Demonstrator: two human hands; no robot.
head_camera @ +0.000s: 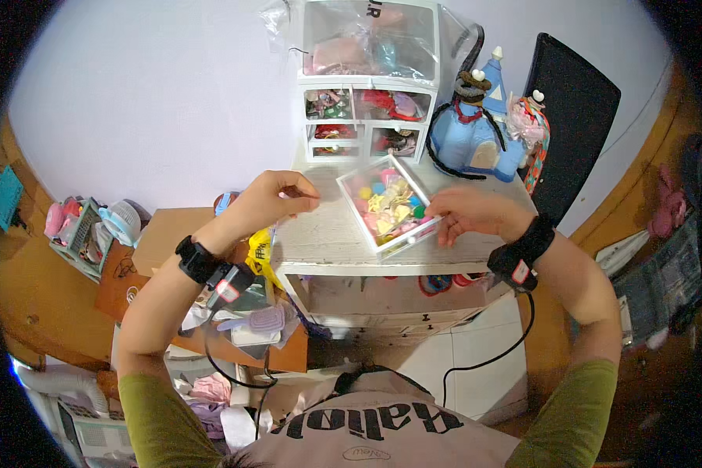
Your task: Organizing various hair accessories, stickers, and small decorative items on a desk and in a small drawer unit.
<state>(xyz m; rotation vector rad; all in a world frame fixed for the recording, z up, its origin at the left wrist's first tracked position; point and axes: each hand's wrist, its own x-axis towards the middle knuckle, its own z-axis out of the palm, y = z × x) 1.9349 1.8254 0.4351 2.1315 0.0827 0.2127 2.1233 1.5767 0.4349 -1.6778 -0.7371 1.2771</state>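
Note:
A small clear drawer with white edges [380, 248] sits at an angle on the white cabinet top [313, 245]. Colourful small trinkets [389, 205], many of them yellow and pink, fill it. My right hand [479, 213], slightly blurred, has its fingers at the drawer's right front corner, some over the rim and some outside. To the left of the drawer, my left hand [275, 199] hovers over the cabinet top with thumb and fingers close together. A tiny pink spot shows by those fingers; whether it is something held is unclear.
A white drawer organizer [365, 82] full of accessories stands against the wall. Beside it are a blue toy castle [474, 137] draped with hair bands and a black panel [573, 117]. Below the top, an open cabinet drawer [380, 298] juts toward me. A purple hairbrush [263, 320] lies lower left.

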